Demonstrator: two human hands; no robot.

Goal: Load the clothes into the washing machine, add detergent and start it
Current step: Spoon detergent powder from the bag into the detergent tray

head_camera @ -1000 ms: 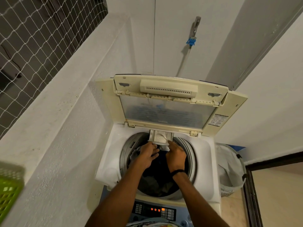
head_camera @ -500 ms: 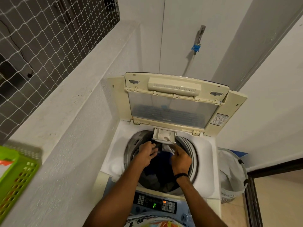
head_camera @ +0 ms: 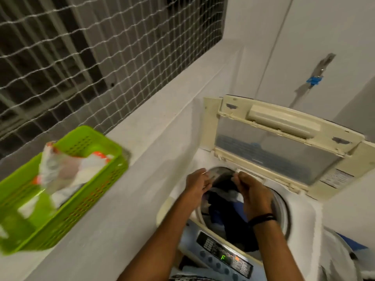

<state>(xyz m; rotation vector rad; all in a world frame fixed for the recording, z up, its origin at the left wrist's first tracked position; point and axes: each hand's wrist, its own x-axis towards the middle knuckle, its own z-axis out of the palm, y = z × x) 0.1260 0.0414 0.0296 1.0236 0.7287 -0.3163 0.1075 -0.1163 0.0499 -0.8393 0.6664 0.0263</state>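
Observation:
The top-loading washing machine point(head_camera: 300, 216) stands with its lid point(head_camera: 284, 147) raised. Dark and blue clothes point(head_camera: 221, 207) lie in the drum. My left hand point(head_camera: 197, 183) hovers over the drum's left rim with its fingers apart and nothing in them. My right hand point(head_camera: 251, 191) is over the drum's back part, fingers curled, just in front of the white detergent drawer point(head_camera: 250, 176), which looks pushed in. A white and orange detergent pouch point(head_camera: 65, 169) stands in a green basket point(head_camera: 67, 209) on the ledge at the left. The control panel point(head_camera: 225, 256) shows a green "F".
A white ledge point(head_camera: 154, 126) runs along the machine's left side below a netted window grille point(head_camera: 81, 57). A tap with a blue fitting point(head_camera: 314, 80) is on the back wall. A white laundry bag point(head_camera: 341, 258) sits to the right of the machine.
Both hands have drawn back from the detergent drawer, which stuck out before and now looks pushed in. The view has swung left, so the green basket with the pouch shows fully.

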